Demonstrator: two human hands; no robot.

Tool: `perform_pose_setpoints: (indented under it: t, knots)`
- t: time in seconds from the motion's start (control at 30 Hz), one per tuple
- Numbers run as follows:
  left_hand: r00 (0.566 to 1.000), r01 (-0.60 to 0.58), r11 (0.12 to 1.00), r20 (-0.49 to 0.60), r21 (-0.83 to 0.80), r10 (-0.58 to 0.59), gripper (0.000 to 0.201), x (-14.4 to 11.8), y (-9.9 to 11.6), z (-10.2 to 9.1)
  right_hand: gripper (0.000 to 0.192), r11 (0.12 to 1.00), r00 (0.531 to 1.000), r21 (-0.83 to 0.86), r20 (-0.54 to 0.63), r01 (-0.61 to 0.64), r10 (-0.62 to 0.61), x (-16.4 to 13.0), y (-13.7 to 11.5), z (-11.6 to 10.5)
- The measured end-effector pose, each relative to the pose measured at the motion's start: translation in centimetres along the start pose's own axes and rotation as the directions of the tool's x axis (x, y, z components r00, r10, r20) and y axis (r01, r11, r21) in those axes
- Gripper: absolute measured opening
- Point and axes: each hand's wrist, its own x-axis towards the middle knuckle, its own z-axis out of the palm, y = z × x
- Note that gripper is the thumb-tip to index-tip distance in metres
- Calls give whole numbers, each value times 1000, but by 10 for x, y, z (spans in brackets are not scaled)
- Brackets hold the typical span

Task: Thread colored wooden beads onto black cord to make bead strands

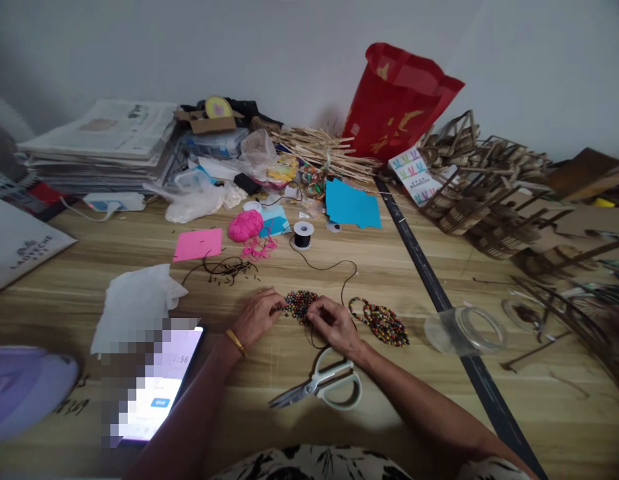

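Observation:
A loose pile of small multicoloured beads [300, 304] lies on the table between my two hands. My left hand [259, 317] rests at the pile's left edge, its fingertips drawn together among the beads; anything pinched there is too small to make out. At the right edge, my right hand [336, 325] pinches a thin black cord [350, 265], part of which loops out below the fingers. The cord leads back to a white spool [303, 235] wound with black. Strung bead loops [382, 321] lie right of my right hand. Scissors [322, 385] lie just below it, blades pointing left.
A lit phone [162, 387] lies by my left forearm, beside white tissue [134, 300]. Black cord pieces [232, 268], pink yarn [245, 225] and blue paper [353, 204] lie farther back. Clear rings [476, 330] and small woven baskets [499, 233] occupy the right.

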Motion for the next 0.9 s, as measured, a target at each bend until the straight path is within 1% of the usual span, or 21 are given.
perform_pose_setpoints:
  t: [0.23,0.4,0.5,0.63,0.73,0.8,0.9]
  knots:
    - [1000,13,998,-1,-55,-13,17,1,1,5,11,1000,1000,-14,10,5,-5,1,-1,-1]
    - [1000,14,985,4,-170,-13,14,1,-2,8,12,999,1000,-37,11,-11,11,1,0,-1]
    - [997,3,978,-71,-210,-18,11,2,-6,6,13,999,1000,-40,10,-8,9,1,-2,-2]
    - [976,-8,989,-217,-147,-24,13,2,-6,1,13,999,1000,-40,2,-2,2,1,-3,-2]
    - [964,-23,993,-266,-114,-9,22,2,-4,2,12,999,1000,-38,-3,5,-5,1,-3,-2]
    - [966,-41,992,-258,-123,8,29,2,-3,6,12,1000,1000,-18,-5,8,-8,1,-3,-2]
    - [980,-55,988,-195,-146,26,37,2,-3,15,13,998,1000,60,-21,-6,7,2,-4,-3]
